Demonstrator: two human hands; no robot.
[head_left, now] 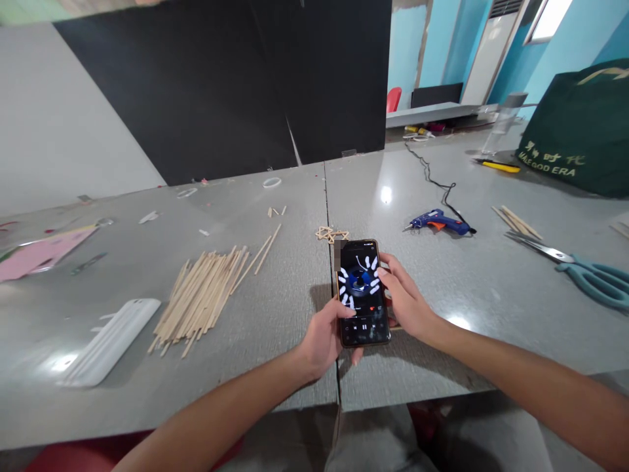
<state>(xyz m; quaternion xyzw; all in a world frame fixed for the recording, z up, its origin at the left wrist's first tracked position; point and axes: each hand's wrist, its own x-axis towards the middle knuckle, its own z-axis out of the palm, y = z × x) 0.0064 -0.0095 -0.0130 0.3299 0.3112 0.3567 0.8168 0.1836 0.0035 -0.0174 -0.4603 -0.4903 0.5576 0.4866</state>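
Observation:
A black smartphone (362, 292) with a lit screen is held above the grey table (275, 308), near its front edge. My left hand (324, 337) grips the phone's lower left side, thumb on the screen. My right hand (405, 298) holds its right edge, fingers curled around it. A small star shape of glued wooden sticks (332, 234) lies on the table just beyond the phone. A heap of thin wooden sticks (204, 292) lies to the left of my left hand.
A blue glue gun (439, 223) with a black cord lies right of centre. Teal-handled scissors (587, 272) and more sticks (518, 223) lie at the right. A white ribbed plastic piece (111, 341) sits front left, pink paper (42, 252) far left, a dark green bag (582, 128) back right.

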